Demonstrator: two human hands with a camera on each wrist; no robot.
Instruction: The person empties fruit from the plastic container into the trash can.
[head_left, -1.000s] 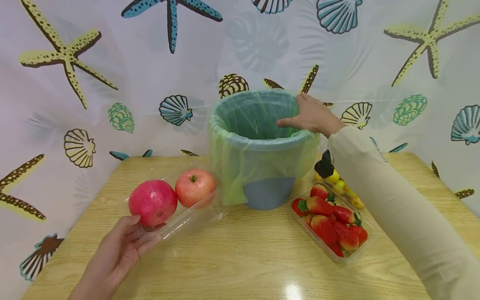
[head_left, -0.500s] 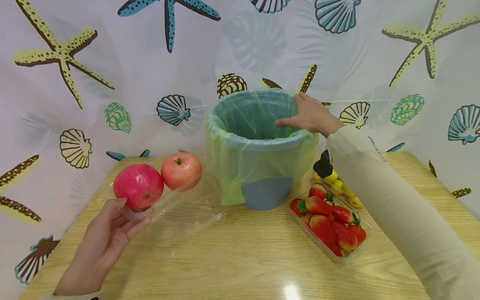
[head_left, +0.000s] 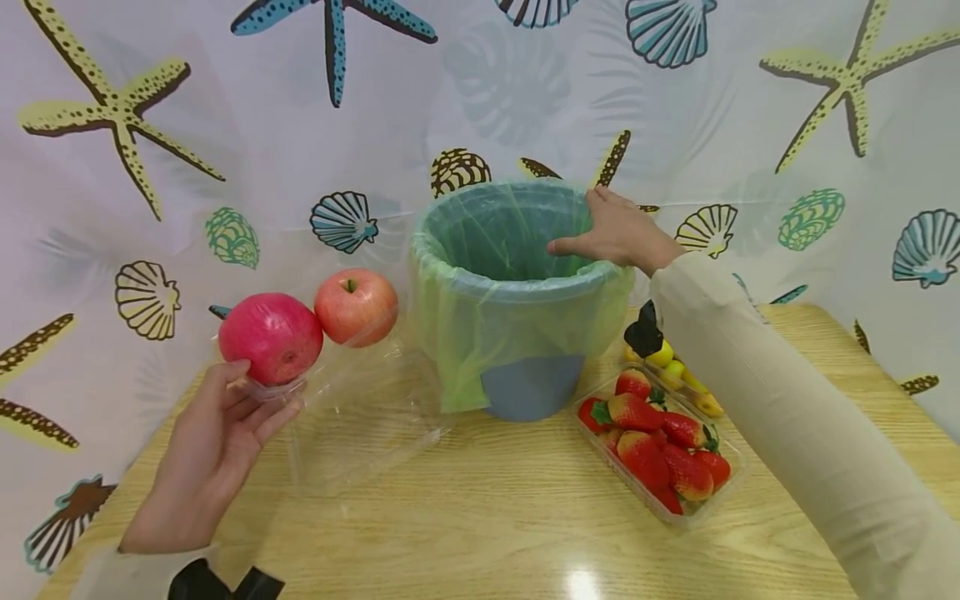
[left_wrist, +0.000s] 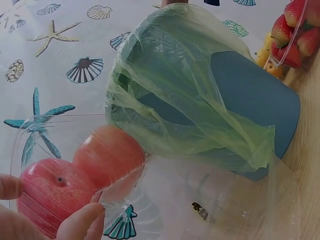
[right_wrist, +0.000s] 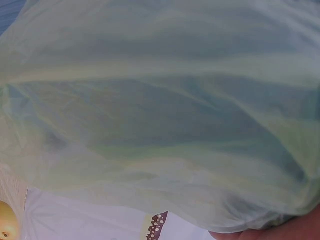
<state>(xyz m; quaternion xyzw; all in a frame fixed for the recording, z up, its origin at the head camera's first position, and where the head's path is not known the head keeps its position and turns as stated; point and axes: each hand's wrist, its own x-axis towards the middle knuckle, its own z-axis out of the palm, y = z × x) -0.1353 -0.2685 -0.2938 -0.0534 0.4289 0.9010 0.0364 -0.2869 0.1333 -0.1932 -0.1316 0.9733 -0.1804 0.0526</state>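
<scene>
Fingers of the left hand pinch a clear, hard-to-trace plastic box over the worktop's far left corner; inside, a smooth magenta fruit sits beyond the thumb, touching a rosy round apple. The right hand rests on a blue bin lined with crinkled green film, fingertips hidden, grip unclear.

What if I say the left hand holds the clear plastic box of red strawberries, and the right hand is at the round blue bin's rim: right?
Not the red strawberries: the left hand holds a clear plastic container with a round, deep-pink fruit and a round, pinkish-red apple. The head view shows this. The right hand is at the round blue bin's rim, yes.
</scene>
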